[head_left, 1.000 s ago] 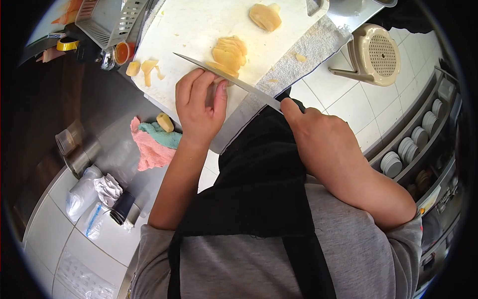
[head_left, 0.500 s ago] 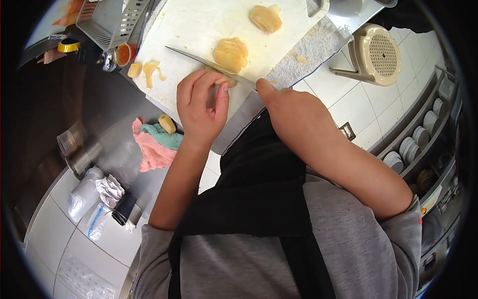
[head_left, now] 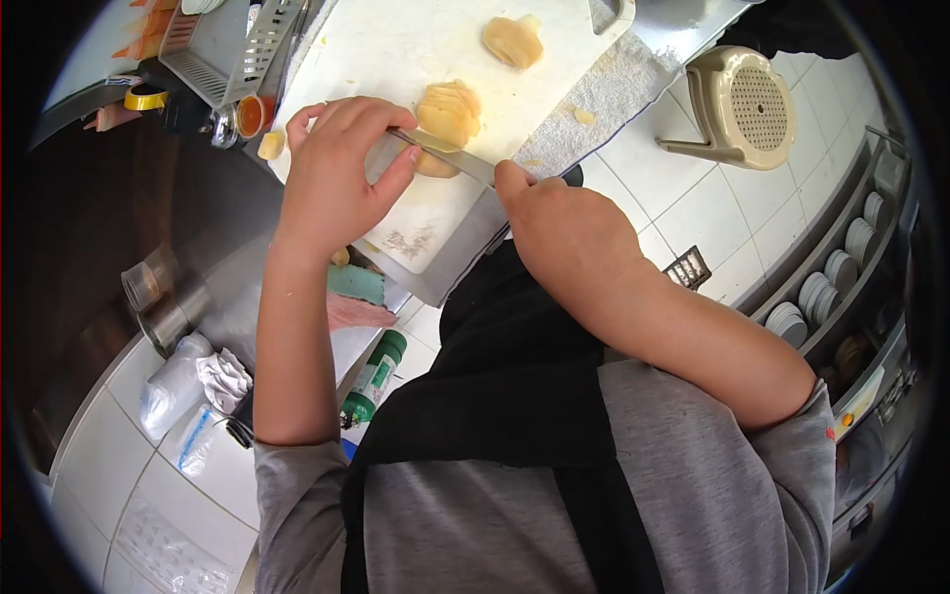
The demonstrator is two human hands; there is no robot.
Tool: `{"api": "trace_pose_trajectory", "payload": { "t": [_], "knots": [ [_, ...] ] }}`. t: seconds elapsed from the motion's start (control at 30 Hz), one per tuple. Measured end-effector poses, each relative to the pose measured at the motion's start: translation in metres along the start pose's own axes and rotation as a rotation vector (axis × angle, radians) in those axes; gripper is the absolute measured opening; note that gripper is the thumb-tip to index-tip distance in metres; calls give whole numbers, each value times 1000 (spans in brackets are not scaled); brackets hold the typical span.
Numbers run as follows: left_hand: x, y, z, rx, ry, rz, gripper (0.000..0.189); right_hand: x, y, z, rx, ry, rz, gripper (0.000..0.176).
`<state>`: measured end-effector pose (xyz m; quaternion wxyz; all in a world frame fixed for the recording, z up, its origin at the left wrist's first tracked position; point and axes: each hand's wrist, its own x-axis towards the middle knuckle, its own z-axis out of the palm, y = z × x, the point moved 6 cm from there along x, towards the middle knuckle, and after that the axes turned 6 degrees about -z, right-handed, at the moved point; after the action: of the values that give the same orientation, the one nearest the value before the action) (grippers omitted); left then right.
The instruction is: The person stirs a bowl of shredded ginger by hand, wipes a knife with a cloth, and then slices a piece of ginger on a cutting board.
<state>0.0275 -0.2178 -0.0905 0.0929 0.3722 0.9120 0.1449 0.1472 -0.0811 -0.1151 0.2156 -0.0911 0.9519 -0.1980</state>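
Note:
My right hand (head_left: 564, 213) grips the handle of a kitchen knife (head_left: 470, 166), its blade pointing up and left over the white cutting board (head_left: 435, 218). My left hand (head_left: 341, 163) is over the far part of the blade, thumb and index finger apart, fingertips at the metal; the knife's tip is hidden under it. A pale yellow peeled root piece (head_left: 435, 166), possibly ginger, lies below the blade, and a thin slice (head_left: 433, 142) seems to rest against the blade. Just beyond is a fanned stack of slices (head_left: 448, 111). Another sliced pile (head_left: 513, 42) sits further up the board.
A white towel (head_left: 618, 84) lies under the board. Pink and green cloths (head_left: 356, 287) are below my left forearm, near a green bottle (head_left: 376, 371). Left are a grey basket (head_left: 193, 54) and an orange-filled cup (head_left: 252, 116). A beige stool (head_left: 757, 109) and stacked plates (head_left: 816, 297) are right.
My left hand has left the root piece and moved up and left to the blade. The knife has shifted slightly, with its tip now covered. The green bottle has come into view.

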Motion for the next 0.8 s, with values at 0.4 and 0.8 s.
{"api": "trace_pose_trajectory", "payload": {
  "t": [0.4,0.8],
  "knots": [
    [11,4,-1,-88,-217,-57,22,2,4,-1,119,-56,-5,26],
    [14,8,-4,-124,-223,-107,16,0,9,-11,266,-10,-62,12]
  ]
}}
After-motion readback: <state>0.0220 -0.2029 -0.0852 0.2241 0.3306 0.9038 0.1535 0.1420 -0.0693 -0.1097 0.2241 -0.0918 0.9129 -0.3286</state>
